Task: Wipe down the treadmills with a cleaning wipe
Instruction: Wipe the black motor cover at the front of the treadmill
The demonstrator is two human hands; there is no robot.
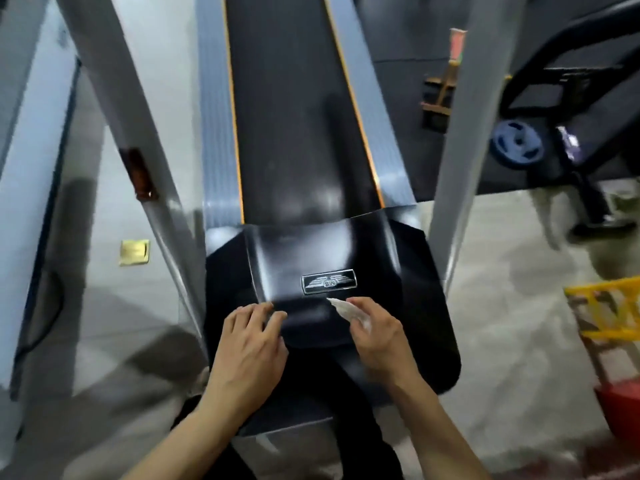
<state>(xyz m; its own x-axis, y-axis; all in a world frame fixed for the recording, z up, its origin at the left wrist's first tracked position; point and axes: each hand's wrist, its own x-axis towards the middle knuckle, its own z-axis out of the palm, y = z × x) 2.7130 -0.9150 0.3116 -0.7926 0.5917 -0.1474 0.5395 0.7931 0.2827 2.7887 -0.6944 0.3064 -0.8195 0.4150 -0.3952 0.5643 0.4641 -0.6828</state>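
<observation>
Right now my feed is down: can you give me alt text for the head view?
Both hands are on the treadmill's glossy black motor cover: the right hand pinches a white cleaning wipe just below the winged logo badge, the left hand rests flat beside it. The dark running belt stretches away ahead between grey uprights.

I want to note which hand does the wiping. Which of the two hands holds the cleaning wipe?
The right hand: its fingers pinch the white wipe just below the winged badge. The left hand holds nothing and rests on the black motor cover.

Bare forearms, no sleeves visible; left hand (247,344), right hand (377,332) ungloved, ringless.
</observation>
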